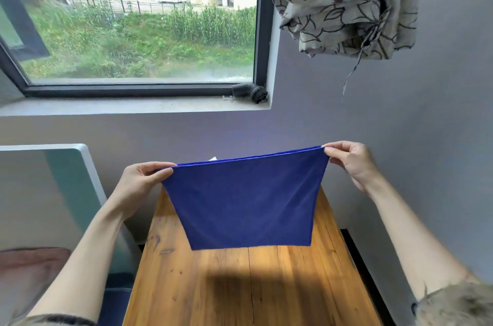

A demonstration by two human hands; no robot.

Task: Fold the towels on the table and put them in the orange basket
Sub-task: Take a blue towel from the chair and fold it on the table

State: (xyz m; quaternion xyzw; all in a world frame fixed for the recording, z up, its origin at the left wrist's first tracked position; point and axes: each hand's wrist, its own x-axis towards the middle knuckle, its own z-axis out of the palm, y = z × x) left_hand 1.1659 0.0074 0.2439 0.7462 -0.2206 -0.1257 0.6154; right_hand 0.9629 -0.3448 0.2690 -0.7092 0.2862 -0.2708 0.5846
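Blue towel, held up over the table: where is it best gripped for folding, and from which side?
At its two top corners, each pinched from its own outer side, as the left hand and right hand do now. The blue towel then hangs flat with a taut top edge above the table.

Grey wall [400, 117], daylit window [133, 18], knotted patterned curtain [341, 0], wooden table [240, 285] below.

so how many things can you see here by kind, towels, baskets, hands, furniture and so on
towels: 1, the blue towel, held up by left hand and right hand
baskets: 0 in view
hands: 2
tables: 1, the wooden table
curtains: 1, the patterned curtain
black object on sill: 1
total: 6
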